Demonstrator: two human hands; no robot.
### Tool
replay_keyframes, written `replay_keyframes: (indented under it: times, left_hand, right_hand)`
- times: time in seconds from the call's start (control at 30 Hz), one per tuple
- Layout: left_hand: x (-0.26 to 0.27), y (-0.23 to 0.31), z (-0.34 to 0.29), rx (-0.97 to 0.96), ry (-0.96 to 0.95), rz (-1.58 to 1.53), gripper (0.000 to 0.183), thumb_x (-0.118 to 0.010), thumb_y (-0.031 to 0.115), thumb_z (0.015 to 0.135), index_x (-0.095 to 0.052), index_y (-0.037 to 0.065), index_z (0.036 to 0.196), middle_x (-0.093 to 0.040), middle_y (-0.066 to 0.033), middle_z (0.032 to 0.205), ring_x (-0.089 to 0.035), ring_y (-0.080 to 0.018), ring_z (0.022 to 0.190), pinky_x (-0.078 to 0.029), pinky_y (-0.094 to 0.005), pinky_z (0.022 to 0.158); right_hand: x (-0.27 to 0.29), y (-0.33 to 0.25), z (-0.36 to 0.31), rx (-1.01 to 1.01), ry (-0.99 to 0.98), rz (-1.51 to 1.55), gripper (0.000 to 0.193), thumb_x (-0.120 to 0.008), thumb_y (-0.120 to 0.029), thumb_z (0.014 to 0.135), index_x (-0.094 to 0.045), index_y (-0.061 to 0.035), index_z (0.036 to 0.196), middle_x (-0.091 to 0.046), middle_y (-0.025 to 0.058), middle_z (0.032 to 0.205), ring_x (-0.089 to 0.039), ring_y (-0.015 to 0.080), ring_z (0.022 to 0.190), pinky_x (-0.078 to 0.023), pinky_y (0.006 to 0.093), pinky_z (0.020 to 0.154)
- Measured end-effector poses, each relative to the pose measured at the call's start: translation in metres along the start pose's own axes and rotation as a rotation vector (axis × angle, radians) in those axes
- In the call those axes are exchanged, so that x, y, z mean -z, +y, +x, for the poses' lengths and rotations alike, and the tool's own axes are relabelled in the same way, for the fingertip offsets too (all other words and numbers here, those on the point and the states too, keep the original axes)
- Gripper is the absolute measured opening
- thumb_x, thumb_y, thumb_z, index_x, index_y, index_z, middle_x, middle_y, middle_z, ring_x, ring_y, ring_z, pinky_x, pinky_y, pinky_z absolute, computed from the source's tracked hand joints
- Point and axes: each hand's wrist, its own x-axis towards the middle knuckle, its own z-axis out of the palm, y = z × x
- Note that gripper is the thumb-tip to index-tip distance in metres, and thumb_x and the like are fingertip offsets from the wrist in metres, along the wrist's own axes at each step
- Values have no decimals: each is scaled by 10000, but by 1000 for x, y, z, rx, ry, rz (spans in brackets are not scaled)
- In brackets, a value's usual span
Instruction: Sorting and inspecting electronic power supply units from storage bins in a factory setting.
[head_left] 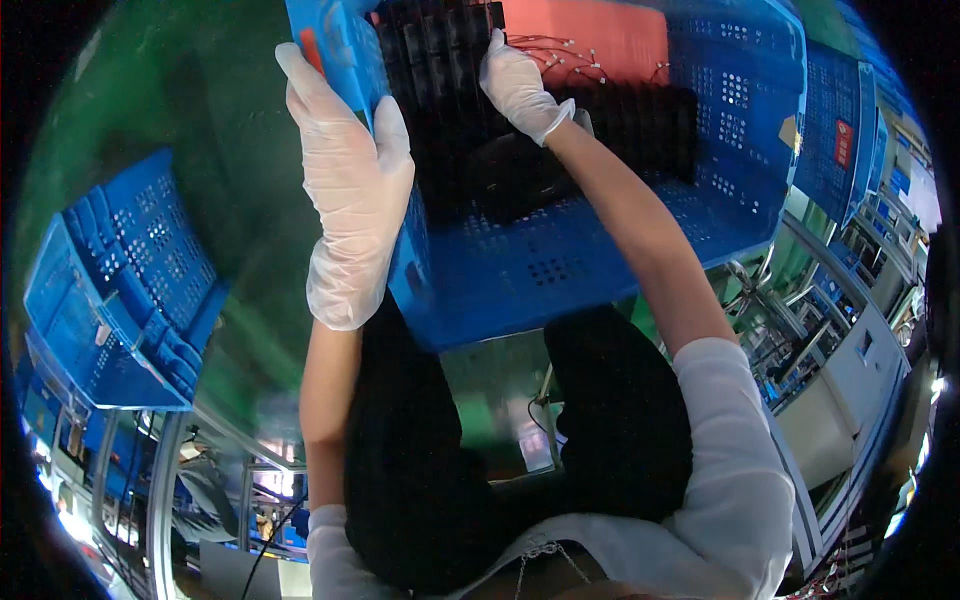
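A large blue perforated crate (560, 275) stands in front of my knees. My left hand (350, 170), in a white glove, grips its left side wall, fingers stretched along the outside and thumb at the inner edge. My right hand (520, 90), gloved too, reaches inside with its fingers closed at the edge of a black part (440, 60) in a packed row; its fingertips are partly hidden. More black parts (640, 125) line the right. Thin dark wires with small white connectors (570, 60) lie over a pink-red sheet (610, 30) at the back.
At left stands another blue perforated crate (150, 290) on a metal frame (165, 490). More blue crates (835, 140) stack up beyond the right wall. The floor (220, 120) is green. A grey-white cabinet (830, 400) and metal racks fill the right side.
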Motion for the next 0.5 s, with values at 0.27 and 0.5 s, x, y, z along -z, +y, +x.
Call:
replay_keyframes:
  times: [0.27, 0.5]
  left_hand:
    - [-4, 0, 2, -43, 2, -13, 829, -681, 114, 852, -172, -51, 1485, -395, -300, 1400, -492, -456, 1220, -418, -426, 1035]
    - [12, 21, 7, 123, -17, -129, 863, -678, 52, 812, -178, -8, 1513, -367, -275, 1452, -406, -458, 1311, -351, -435, 1096]
  right_hand:
    - [10, 10, -5, -31, -62, -115, 452, -539, -149, 881, -485, 110, 1247, -620, 129, 594, -638, 271, 514, -498, 392, 460]
    - [93, 35, -22, 487, -349, -399, 334, -546, -328, 967, -641, -45, 1119, -595, 141, 698, -621, 279, 590, -466, 397, 472]
